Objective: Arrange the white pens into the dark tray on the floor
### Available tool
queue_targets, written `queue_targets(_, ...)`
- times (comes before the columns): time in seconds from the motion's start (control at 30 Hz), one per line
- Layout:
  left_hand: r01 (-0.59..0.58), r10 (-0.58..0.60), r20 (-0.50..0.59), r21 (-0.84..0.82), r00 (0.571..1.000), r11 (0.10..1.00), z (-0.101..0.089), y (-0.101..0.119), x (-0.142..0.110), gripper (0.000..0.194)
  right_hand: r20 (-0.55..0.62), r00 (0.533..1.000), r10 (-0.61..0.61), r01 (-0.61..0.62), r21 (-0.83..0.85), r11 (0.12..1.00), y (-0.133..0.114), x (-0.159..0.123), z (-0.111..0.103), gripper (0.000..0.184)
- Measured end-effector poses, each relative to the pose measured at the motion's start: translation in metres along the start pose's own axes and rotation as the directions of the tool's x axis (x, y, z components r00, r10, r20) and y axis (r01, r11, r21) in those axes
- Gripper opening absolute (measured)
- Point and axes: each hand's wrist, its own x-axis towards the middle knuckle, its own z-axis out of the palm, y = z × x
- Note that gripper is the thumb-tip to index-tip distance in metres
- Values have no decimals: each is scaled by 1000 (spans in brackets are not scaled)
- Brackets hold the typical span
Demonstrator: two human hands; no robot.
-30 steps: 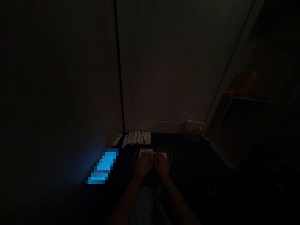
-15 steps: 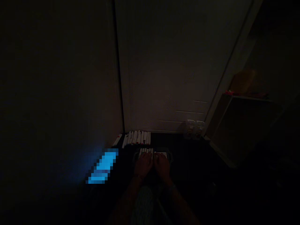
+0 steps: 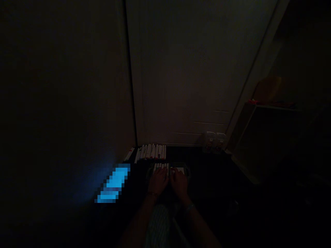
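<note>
In the dim light, a see-through tray (image 3: pixel 189 173) with a divider lies in front of me on the dark tabletop. Several white sticks that look like marker pens (image 3: pixel 159 165) stand side by side in its left half. My left hand (image 3: pixel 158 181) rests over them with its fingers stretched out. Just right of the divider, my right hand (image 3: pixel 179 182) has its fingers curled together at the tray; what they hold, if anything, is too dark to make out. Something white (image 3: pixel 181 170) lies in the right half, partly hidden by that hand.
A row of white pens (image 3: pixel 152 151) lies along the back left, one pen (image 3: pixel 129 154) apart from it. A bright blurred blue screen (image 3: pixel 113 183) glows at left. Two clear packages (image 3: pixel 215 142) lean on the back wall. A box-like shelf (image 3: pixel 274 137) stands at right.
The picture has grown slightly darker. My right fingers have shifted a little at the tray's divider; my left hand stays almost in place.
</note>
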Motion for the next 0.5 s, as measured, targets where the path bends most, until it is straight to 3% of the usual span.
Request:
queue_targets(0.27, -4, 4, -6, -8, 1000, 1000, 0, 0, 0, 36, -49, 995, -91, 90, -22, 996, -1, -1, -5, 29)
queue_targets(0.5, 2, -2, -1, -10, 1000, 1000, -2, 0, 0, 37, -10, 988, -154, 153, -79, 985, -3, -2, -11, 35)
